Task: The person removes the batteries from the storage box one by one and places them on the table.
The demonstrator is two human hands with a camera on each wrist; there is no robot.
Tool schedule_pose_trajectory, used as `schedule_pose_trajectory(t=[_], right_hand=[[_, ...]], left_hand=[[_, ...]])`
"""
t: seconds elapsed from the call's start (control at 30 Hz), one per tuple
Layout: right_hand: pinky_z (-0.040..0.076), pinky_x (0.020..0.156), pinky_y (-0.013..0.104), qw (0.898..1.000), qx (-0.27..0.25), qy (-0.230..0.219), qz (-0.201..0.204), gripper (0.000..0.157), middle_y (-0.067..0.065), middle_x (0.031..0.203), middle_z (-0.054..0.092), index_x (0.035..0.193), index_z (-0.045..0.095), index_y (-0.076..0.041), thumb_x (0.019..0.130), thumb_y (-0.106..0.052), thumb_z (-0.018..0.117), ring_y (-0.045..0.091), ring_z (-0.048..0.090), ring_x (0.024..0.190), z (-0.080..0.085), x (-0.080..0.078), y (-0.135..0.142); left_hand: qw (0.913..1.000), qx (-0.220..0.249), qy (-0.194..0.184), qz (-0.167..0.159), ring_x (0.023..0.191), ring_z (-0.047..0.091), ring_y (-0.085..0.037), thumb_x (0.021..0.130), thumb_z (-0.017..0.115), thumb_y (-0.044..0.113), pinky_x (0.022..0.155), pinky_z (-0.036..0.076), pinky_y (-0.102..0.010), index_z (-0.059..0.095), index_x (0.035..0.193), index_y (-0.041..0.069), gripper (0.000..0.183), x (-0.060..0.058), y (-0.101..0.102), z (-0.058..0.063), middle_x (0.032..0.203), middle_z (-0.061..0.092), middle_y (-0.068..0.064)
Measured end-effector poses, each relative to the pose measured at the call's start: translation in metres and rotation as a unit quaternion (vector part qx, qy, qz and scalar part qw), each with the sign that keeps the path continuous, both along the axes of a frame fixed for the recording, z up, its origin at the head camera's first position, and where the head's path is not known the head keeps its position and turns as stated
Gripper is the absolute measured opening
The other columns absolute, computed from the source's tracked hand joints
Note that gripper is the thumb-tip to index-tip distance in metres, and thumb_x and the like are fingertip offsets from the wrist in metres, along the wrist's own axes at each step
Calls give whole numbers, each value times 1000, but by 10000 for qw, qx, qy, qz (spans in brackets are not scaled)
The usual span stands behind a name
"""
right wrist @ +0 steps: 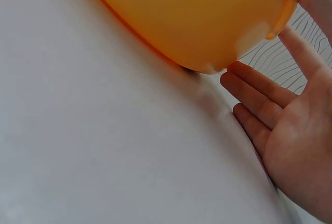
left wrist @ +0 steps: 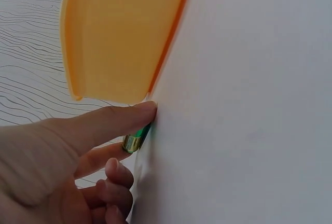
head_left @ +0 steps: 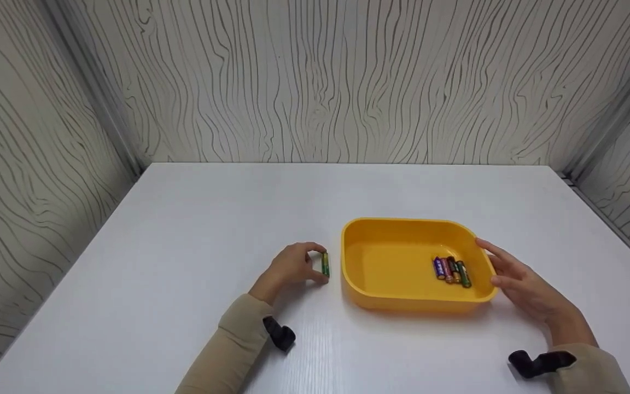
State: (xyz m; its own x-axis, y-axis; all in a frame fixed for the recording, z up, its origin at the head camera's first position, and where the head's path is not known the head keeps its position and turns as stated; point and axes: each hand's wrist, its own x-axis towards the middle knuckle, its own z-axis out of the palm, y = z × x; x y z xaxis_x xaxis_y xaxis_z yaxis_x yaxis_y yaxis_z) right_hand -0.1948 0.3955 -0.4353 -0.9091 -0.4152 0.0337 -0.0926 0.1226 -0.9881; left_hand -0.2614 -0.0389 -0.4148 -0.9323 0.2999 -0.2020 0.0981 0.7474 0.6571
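A small green battery (head_left: 325,264) with a gold end lies just left of the yellow bin (head_left: 419,302). My left hand (head_left: 293,264) pinches this battery (left wrist: 133,142) end to end between thumb and index finger, close to the tabletop; the other fingers curl beneath the palm in the left wrist view. At the bin's right end, my right hand (head_left: 528,287) rests its fairly straight, spread fingers against the rim and outer wall. Several batteries (head_left: 451,272), purple, red, dark and green, lie side by side inside the bin near its right wall.
The white table (head_left: 211,219) carries the bin right of its middle. Wood-grain panels (head_left: 315,82) rise behind the table and at both sides. Each sleeve has a black wrist mount (head_left: 279,332) strapped to it.
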Motion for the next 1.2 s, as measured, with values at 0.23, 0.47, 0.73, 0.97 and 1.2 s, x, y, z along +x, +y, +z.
schedule_pose_trajectory(t=[0.23, 0.47, 0.73, 0.97, 1.2], right_hand=[[37, 99, 5, 10000, 22, -23, -26, 66, -24, 139, 46, 156, 13, -16, 98, -2, 43, -11, 48, 125, 0, 0, 0], [37, 96, 4, 9988, 386, -52, -301, 66, -25, 136, 47, 155, 16, -20, 98, -6, 46, -10, 49, 121, 0, 1, -1], [37, 96, 4, 9988, 367, -80, -323, 67, -26, 136, 47, 156, 15, -20, 98, -6, 46, -11, 49, 121, -1, 1, -1], [36, 97, 4, 9990, 363, -54, -257, 67, -26, 136, 46, 156, 14, -19, 98, -6, 46, -12, 48, 122, 0, 1, -1], [36, 96, 3, 9984, 418, -135, -366, 67, -28, 136, 45, 156, 14, -18, 98, -7, 46, -15, 47, 121, -1, 0, -1]], left_hand=[[10000, 15, -16, -31, 88, 48, -19, 74, 83, 24, 85, 47, -34, 63, 125, 20, 55, -1, -2, 0, 102, 61, -6], [9997, 51, 167, -196, 81, 46, -17, 74, 83, 23, 73, 39, -27, 63, 125, 17, 56, -1, -3, -1, 95, 59, -7], [9997, 98, 114, -211, 83, 46, -18, 74, 83, 23, 75, 40, -28, 62, 126, 16, 57, 0, -3, 1, 97, 59, -7], [9996, 155, 32, -243, 82, 45, -17, 75, 83, 24, 72, 39, -25, 61, 128, 16, 58, 0, -3, 6, 94, 57, -5], [9984, 500, 7, -274, 68, 42, -14, 77, 81, 23, 62, 35, -23, 59, 130, 15, 57, 1, -2, 17, 75, 47, 1]])
